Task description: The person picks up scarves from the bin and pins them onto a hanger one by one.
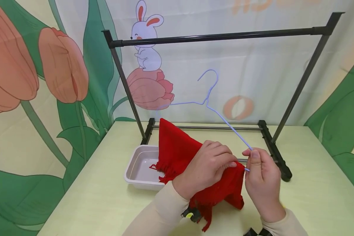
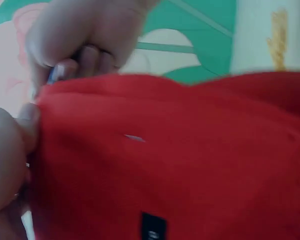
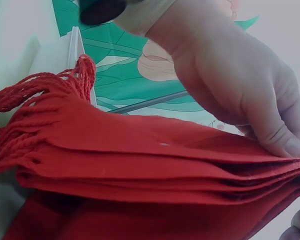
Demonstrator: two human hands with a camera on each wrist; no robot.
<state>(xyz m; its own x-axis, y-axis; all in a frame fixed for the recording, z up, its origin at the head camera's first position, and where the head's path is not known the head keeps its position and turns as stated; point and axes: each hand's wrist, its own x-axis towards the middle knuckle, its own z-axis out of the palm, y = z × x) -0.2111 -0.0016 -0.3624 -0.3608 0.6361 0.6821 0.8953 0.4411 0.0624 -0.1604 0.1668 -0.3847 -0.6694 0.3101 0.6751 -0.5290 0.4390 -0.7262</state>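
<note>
A red fringed scarf (image 1: 177,147), folded in layers, hangs over the lower bar of a lilac wire hanger (image 1: 224,119). My left hand (image 1: 207,165) pinches the scarf's upper edge near the hanger's right end. At that right corner, my right hand (image 1: 262,177) grips the hanger wire between thumb and fingers. The hanger tilts, its hook pointing up and away from me. In the right wrist view, several scarf layers (image 3: 140,165) bunch together below the left thumb, with the twisted fringe (image 3: 35,110) at the far side. A small black label (image 2: 153,226) shows on the cloth in the left wrist view.
A black clothes rack (image 1: 218,36) stands behind the hands, its feet on the pale table (image 1: 97,196). Left of centre sits a light plastic basin (image 1: 138,182), partly covered by the scarf. A printed cloth (image 1: 188,82) with tulips and a rabbit hangs behind.
</note>
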